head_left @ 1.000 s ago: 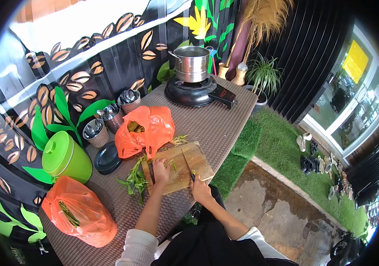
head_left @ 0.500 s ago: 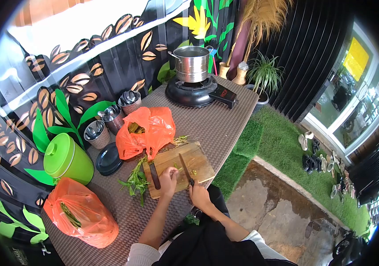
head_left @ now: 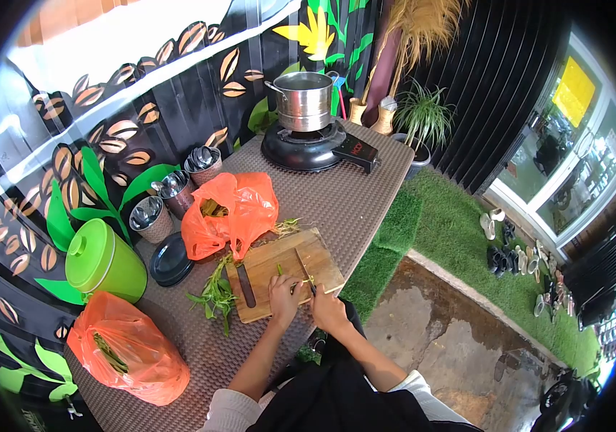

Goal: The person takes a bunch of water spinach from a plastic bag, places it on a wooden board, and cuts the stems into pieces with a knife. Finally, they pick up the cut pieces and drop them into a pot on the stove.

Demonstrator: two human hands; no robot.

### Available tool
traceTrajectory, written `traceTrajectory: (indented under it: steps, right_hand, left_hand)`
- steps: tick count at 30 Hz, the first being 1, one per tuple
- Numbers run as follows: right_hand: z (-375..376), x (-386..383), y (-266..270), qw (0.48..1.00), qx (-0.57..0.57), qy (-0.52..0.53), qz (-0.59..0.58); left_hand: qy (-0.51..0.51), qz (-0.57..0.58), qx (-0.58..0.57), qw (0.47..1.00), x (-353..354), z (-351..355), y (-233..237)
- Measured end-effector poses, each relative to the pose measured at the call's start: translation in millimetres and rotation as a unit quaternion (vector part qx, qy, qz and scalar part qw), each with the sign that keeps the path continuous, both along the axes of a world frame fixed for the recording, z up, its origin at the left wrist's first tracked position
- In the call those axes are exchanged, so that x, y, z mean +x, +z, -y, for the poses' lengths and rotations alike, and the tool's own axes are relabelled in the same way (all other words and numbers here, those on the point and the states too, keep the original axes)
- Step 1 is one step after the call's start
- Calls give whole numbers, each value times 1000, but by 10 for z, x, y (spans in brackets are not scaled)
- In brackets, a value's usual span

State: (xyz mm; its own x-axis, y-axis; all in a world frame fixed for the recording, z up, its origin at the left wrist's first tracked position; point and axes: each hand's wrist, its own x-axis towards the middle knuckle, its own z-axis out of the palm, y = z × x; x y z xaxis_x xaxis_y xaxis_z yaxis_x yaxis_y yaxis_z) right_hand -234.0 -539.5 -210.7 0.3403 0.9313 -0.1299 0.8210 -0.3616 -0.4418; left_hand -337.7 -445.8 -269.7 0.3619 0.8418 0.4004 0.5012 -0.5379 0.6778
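Holding the knife [head_left: 304, 266]: the right hand [head_left: 329, 312], its grip closed round the handle, blade angled across the cutting board [head_left: 272, 255].
Left hand [head_left: 284, 299]: fingers curled beside the blade, near a green piece [head_left: 279, 270]; whether its grip pinches anything, one cannot tell.
Leafy greens [head_left: 214, 294]: on the table [head_left: 329, 198], at the cutting board's left edge.
Orange bag [head_left: 253, 204]: just beyond the cutting board.
Pot [head_left: 304, 106]: on the black stove [head_left: 295, 157], table's far end.

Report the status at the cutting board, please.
Right hand gripping knife. Left hand over cutting board, near knife. Leafy greens at board's edge. Orange bag beyond, not blocking.
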Motion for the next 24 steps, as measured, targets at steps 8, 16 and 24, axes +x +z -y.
traceTrajectory:
  steps: [8,16,24]
  right_hand:
    - [34,-77,-91,999,-40,-8,20]
    - [-189,156,-112,999,-16,23,-22]
    - [-147,-44,-216,1000,-8,-13,-11]
  left_hand:
    - [22,14,25,999,23,40,0]
    - [25,15,23,999,4,47,11]
    - [21,21,30,999,-8,50,28]
